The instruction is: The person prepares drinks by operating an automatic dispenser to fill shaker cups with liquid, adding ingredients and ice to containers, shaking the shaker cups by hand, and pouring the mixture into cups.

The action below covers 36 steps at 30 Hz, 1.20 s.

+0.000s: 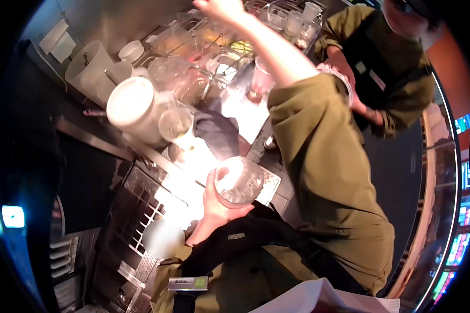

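Note:
My left hand (pixel 219 206) wraps round a clear plastic cup (pixel 239 181) close to my apron, thumb along its left side. Through the wall of the cup, something clear and icy-looking shows inside. My right arm reaches across the counter, and my right hand (pixel 220 7) is at the top edge of the view, above clear tubs of ingredients (pixel 175 41). Its fingers are partly cut off by the frame, so I cannot tell what they hold. Just left of the cup, a grey cloth (pixel 214 133) lies on the brightly lit counter.
A large white-lidded container (pixel 133 101) stands at left, beside a clear measuring jug (pixel 175 124). Tall translucent pitchers (pixel 89 68) are behind it. Below is a metal drain grate (pixel 146 229). At right, a co-worker (pixel 386 68) in a dark apron holds a clear container (pixel 341 86).

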Tool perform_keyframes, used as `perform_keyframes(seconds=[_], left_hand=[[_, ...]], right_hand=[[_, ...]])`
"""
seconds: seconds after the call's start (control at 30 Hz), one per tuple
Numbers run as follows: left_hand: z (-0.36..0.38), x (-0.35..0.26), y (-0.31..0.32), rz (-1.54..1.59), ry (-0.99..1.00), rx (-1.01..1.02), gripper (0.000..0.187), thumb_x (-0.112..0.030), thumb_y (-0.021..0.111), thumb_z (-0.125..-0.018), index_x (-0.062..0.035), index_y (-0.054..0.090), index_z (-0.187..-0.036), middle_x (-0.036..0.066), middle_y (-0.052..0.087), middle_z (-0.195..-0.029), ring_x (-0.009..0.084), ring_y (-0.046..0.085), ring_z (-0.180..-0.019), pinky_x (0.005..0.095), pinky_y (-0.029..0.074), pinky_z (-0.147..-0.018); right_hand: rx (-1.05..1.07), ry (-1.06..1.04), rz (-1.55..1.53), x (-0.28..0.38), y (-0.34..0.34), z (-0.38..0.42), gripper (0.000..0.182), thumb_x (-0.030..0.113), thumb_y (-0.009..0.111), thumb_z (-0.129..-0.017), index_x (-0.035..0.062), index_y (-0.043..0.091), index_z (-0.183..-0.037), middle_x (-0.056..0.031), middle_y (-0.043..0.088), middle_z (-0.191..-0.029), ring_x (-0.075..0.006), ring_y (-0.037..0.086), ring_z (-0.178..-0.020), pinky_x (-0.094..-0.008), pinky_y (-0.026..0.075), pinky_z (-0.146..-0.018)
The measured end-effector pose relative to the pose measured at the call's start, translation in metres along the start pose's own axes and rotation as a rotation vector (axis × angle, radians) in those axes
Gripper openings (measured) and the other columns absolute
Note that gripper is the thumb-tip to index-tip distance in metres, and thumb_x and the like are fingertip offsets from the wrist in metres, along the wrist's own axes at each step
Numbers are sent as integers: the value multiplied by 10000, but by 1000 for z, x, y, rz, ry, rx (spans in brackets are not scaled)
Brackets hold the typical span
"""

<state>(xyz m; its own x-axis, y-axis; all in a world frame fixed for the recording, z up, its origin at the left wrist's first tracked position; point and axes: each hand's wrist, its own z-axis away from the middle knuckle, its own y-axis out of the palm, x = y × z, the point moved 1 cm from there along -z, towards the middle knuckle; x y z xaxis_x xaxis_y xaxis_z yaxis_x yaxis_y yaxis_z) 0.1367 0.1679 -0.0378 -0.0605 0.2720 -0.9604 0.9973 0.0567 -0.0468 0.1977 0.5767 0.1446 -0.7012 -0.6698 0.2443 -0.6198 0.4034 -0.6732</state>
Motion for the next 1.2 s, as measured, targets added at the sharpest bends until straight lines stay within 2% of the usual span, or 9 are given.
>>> perform_keyframes(seconds=[0.07,0.17,0.27,0.4,0.47,0.67,0.7,0.93,1.2], left_hand=[[-28,2,9,-54,-105,-34,1226,-350,886,-406,25,196,-1348,217,514,-1152,335,556,-1031,396,452,-877],[-61,20,20,-336,-62,-7,1215,-332,879,-400,26,199,-1341,243,452,-1220,391,506,-1078,442,432,-891],[-102,23,24,-338,-315,51,1203,-314,874,-429,34,179,-1348,254,433,-1233,393,486,-1102,437,422,-902],[-139,36,31,-261,-300,-161,1197,-323,863,-485,64,138,-1355,254,480,-1191,370,520,-1078,411,431,-893],[-166,41,33,-211,-296,-259,1198,-325,860,-498,72,127,-1358,250,500,-1174,355,539,-1060,395,438,-886],[-222,46,36,-130,-448,-286,1290,-235,848,-504,-30,-39,-1417,200,364,-1289,288,440,-1157,401,361,-980],[-233,49,36,-264,-293,-348,1199,-309,855,-503,74,115,-1364,234,542,-1129,318,578,-1016,372,467,-852],[-272,64,45,-237,-288,-325,1209,-337,863,-496,63,127,-1367,230,508,-1171,328,555,-1049,383,458,-871],[-283,64,50,-307,-334,-295,1170,-393,860,-503,54,185,-1349,236,431,-1210,380,500,-1079,424,445,-874]], right_hand=[[168,-241,359,-65,10,-46,368,406,519,-841,65,660,-843,-132,658,-806,-264,641,-689,-410,512,-641],[586,-181,519,-101,9,-44,259,311,598,-777,61,654,-819,-135,654,-784,-285,636,-742,-395,505,-640],[1012,-189,515,-168,45,-23,242,298,615,-768,59,653,-778,-138,653,-794,-307,633,-764,-417,508,-636],[1110,-141,446,-291,157,25,320,210,584,-723,63,590,-1007,-175,636,-883,-325,624,-830,-419,506,-708],[1289,-7,481,-289,165,35,340,229,629,-669,15,634,-933,-178,647,-907,-326,626,-856,-399,508,-731],[1375,141,286,-359,223,73,370,251,648,-667,38,655,-971,-149,654,-966,-308,627,-903,-395,507,-759],[1398,108,378,-357,225,59,359,241,638,-685,35,653,-978,-148,653,-979,-303,626,-922,-392,506,-769],[1346,71,601,-293,189,16,291,204,620,-740,96,675,-1005,-114,658,-1013,-263,631,-957,-354,516,-743],[1355,478,694,-270,239,-7,225,220,604,-772,104,679,-949,-11,674,-931,-148,661,-766,-292,528,-547]])
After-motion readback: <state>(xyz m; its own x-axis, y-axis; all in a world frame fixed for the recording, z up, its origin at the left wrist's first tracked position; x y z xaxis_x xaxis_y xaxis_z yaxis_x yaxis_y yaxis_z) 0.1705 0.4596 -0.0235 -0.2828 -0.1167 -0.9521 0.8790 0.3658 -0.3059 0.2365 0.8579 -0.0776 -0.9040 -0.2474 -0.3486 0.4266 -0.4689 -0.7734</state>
